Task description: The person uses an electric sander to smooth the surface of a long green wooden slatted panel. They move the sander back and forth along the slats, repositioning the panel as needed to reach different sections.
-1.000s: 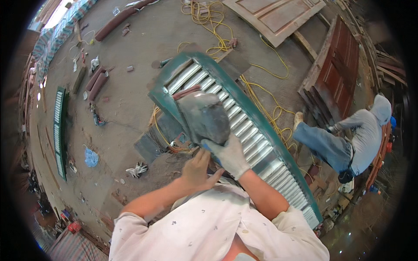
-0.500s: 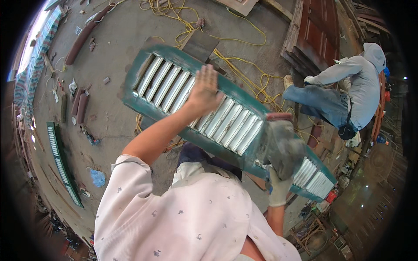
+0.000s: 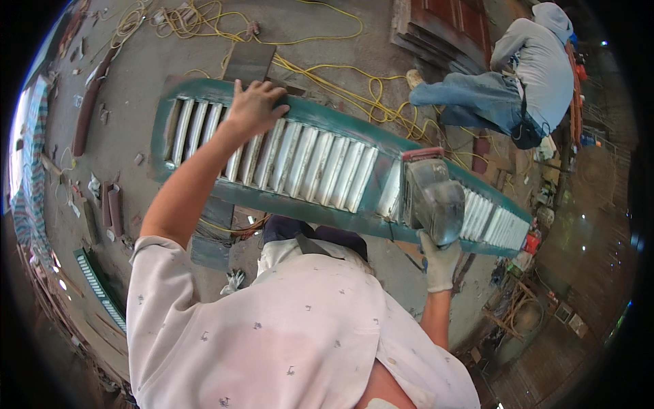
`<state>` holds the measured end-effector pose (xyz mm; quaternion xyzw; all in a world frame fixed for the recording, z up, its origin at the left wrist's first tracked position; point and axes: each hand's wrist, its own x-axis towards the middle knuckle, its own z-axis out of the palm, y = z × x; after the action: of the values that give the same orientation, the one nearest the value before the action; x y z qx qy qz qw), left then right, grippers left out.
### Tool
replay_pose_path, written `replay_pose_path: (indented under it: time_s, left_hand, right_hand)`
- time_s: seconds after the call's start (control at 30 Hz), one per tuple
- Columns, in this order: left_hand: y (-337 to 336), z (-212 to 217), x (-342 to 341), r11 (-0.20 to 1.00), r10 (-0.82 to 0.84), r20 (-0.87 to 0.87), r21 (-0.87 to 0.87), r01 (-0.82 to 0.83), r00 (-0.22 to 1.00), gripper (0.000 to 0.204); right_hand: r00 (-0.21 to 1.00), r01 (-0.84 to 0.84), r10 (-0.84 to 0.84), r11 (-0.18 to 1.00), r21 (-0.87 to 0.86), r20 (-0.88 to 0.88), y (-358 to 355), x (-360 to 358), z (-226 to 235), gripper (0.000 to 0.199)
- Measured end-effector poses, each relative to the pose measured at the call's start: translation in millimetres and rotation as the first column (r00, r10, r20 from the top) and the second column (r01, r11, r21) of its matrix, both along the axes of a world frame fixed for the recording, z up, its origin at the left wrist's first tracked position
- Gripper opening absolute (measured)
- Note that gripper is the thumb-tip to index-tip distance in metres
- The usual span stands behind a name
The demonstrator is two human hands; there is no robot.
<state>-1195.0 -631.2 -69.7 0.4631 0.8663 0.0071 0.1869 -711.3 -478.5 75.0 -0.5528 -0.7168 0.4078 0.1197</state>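
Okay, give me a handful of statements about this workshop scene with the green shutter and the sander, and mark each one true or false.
1. The bare left hand rests flat on the far edge of the long green louvred wooden shutter. True.
2. The right hand is bare. False: it wears a white work glove.
3. The right hand grips the grey handheld power sander, which sits on the shutter. True.
4. The yellow cable is coiled on top of the shutter. False: it lies looped on the concrete floor beyond it.
5. Another person in a grey hooded top crouches on the floor at upper right. True.
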Motion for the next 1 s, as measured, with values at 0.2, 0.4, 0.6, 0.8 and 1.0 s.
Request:
replay_pose_path:
  time_s: [0.2,0.4,0.6,0.8,1.0]
  left_hand:
    - [46.7,1.9,-17.2,0.993,0.062,0.192,-0.106,-0.042,0.979,0.086]
    - [52.8,0.2,-1.2,0.994,0.026,0.165,-0.109,-0.008,0.986,0.083]
    - [19.6,-25.0,114.5,0.939,0.008,-0.009,0.345,-0.004,1.0,0.074]
    - [-52.0,-20.4,222.5,0.958,-0.004,0.111,0.284,-0.028,0.994,0.082]
    - [-80.2,-29.9,230.8,0.96,-0.034,0.115,0.28,0.0,0.993,0.077]
  right_hand:
    - [0.996,0.093,-0.094,0.986,-0.135,0.003,1.1,-18.3,25.1,0.041]
    - [0.981,-0.15,0.141,0.987,0.056,0.132,35.2,-12.5,6.3,0.048]
    - [0.905,-0.392,0.375,0.919,0.052,0.2,109.3,-65.2,-13.3,0.049]
    - [0.911,-0.325,0.36,0.927,-0.185,0.203,123.6,-103.9,-24.8,0.049]
    - [0.997,-0.069,0.073,0.991,-0.112,0.034,58.2,-110.7,-76.3,0.041]
